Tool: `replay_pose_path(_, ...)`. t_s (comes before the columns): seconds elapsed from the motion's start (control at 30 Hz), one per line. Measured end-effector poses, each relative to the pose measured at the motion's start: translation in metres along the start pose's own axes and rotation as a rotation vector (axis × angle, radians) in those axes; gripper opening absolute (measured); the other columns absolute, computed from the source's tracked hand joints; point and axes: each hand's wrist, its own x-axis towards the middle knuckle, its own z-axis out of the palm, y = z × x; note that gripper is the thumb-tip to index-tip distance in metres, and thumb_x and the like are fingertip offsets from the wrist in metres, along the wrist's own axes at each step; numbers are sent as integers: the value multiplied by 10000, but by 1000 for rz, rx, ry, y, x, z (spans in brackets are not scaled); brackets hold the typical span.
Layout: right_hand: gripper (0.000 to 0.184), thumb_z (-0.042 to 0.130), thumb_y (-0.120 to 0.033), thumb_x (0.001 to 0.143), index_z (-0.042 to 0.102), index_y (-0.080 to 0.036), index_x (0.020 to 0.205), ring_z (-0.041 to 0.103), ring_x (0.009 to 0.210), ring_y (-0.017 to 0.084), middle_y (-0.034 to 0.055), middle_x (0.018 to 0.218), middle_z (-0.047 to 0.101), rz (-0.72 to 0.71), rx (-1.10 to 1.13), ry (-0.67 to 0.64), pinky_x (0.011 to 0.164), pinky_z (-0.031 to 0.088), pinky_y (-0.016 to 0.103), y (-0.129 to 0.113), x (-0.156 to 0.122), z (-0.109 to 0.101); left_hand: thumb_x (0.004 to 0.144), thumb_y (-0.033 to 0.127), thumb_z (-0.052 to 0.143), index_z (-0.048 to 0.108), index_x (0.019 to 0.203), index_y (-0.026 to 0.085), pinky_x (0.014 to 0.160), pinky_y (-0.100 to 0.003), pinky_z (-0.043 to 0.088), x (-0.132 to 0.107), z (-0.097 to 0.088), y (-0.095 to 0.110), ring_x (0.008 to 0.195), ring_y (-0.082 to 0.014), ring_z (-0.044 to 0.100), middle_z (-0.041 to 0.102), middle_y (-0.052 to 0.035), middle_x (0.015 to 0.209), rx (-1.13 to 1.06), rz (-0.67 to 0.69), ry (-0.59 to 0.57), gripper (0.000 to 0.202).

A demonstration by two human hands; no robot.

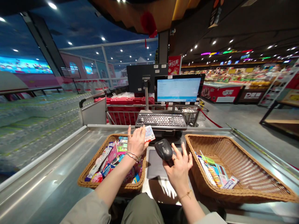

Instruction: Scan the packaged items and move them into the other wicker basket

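My left hand (136, 141) pinches a small flat packet (149, 133) with a barcode printed on the side facing me. It is above the right rim of the left wicker basket (81, 177), which is filled with small colourful packaged goods (112, 155). In my right hand (178, 169) is a black handheld barcode scanner (163, 149), its head pointed toward the packet; several fingers stick out from its grip. The right wicker basket (252, 165) carries a few goods at its near left end, among them a toothpaste-like box (230, 182).
Behind my hands stand a black keyboard (161, 119) and a lit monitor (178, 90), with a second dark screen (137, 77) beside it. A metal counter (53, 183) surrounds both baskets. A grey pad (156, 165) lies between them. Stacked bottles (42, 127) rise at left.
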Motion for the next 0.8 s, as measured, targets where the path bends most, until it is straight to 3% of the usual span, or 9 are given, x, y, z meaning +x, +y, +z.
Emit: replay_pose_path(0.8,197,604,-254,790,688,-227,967,290,1414,337,56,1332,600,11,13,-53,1104,133,621,0,0,-4,816,366,603,364,1460,77,1192,-573,23,7,-2,6,1202,-312,535,584,-195,1309,-31,-19,15,746)
